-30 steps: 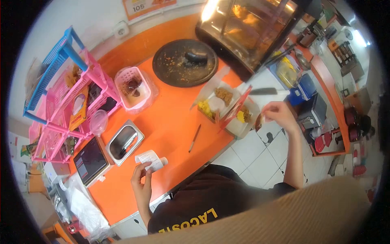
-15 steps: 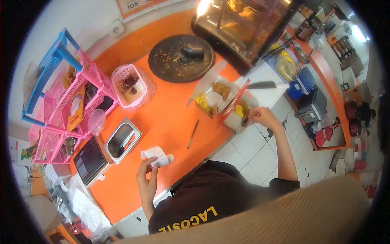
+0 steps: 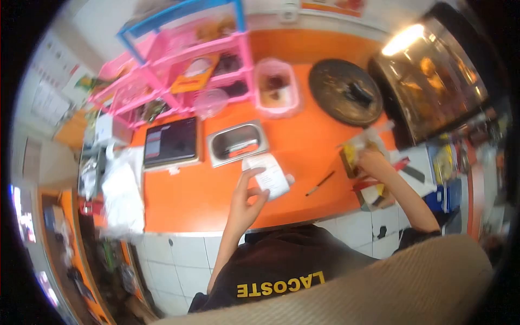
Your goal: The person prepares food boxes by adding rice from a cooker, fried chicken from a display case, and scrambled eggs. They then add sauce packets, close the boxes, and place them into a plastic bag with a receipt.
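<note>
A curled printed paper receipt [image 3: 274, 183] is pinched between the thumb and fingers of my left hand [image 3: 246, 201], above the orange counter. My right hand [image 3: 372, 161] reaches over an open takeaway food box [image 3: 348, 161] with yellow food inside. Its fingers are smeared by motion and partly hidden, so whether they grip anything does not show. Just in front of that box, under my right forearm, is a second open box [image 3: 374, 196] with a red flap. Between my hands a thin pen-like stick [image 3: 320, 183] lies on the counter.
Behind my left hand are a steel tray [image 3: 238, 143] and a tablet [image 3: 170, 142]. Pink and blue racks [image 3: 208, 40], a pink basket [image 3: 277, 89] and a dark round stone plate [image 3: 345, 92] line the back. A lit display cabinet [image 3: 433, 76] stands right, plastic bags [image 3: 123, 189] left.
My view has turned left. My right hand has moved from the near box to the far one, over its food. The receipt stays in my left hand.
</note>
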Available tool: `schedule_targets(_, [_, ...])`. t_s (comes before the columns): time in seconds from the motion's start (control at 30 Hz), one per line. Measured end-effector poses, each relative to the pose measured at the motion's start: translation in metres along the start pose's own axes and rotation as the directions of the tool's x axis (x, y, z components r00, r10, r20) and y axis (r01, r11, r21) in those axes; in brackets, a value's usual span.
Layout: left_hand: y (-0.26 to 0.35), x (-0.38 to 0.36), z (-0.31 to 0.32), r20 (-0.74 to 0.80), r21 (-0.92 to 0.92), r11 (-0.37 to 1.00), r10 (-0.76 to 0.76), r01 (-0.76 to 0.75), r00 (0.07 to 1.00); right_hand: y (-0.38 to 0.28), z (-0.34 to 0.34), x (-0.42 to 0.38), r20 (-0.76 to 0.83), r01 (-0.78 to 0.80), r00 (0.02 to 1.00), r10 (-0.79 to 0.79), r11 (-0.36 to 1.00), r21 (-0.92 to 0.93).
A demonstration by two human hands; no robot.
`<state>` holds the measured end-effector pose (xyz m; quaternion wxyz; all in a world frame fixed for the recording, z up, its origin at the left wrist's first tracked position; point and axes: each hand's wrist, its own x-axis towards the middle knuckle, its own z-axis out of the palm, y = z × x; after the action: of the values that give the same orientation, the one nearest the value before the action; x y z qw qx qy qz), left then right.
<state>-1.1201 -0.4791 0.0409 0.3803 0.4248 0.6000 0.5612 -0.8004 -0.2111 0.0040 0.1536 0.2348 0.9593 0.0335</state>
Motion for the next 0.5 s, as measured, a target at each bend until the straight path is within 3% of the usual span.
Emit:
schedule_targets(0.03, [-0.001,-0.002,-0.005,-0.020,-0.015,1.000,-0.011,0.011,1.000,0.006,-0.012,-0.001,0.082,-0.072,0.995,0.062,0.990,0.122])
schedule_targets(0.1, [-0.004,-0.004,-0.015,-0.049,-0.047,0.999,-0.029,0.026,0.998,0.027,-0.016,-0.006,-0.032,-0.072,0.994,0.101,0.870,0.488])
schedule_targets(0.17, [-0.008,-0.005,-0.026,-0.074,-0.057,0.998,-0.013,0.009,0.997,0.042,-0.028,-0.012,0.150,-0.301,0.945,0.290,0.596,0.745])
schedule_targets(0.27, [-0.001,-0.009,-0.043,-0.078,-0.084,0.995,-0.055,0.049,0.995,0.066,-0.008,-0.016,0.153,-0.485,0.872,0.464,0.779,0.398])
schedule_targets(0.33, [-0.003,-0.011,-0.054,-0.099,-0.112,0.993,-0.042,0.031,0.994,0.059,0.003,-0.021,0.050,-0.495,0.868,0.494,0.853,0.164])
schedule_targets(0.4, [-0.006,-0.011,-0.067,-0.110,-0.132,0.991,-0.043,0.029,0.993,0.024,-0.039,-0.007,0.068,-0.451,0.892,0.446,0.886,0.111])
schedule_targets(0.5, [-0.010,-0.012,-0.091,-0.117,-0.136,0.990,-0.065,0.049,0.991,-0.039,-0.110,0.041,0.289,-0.444,0.894,0.343,0.771,0.456])
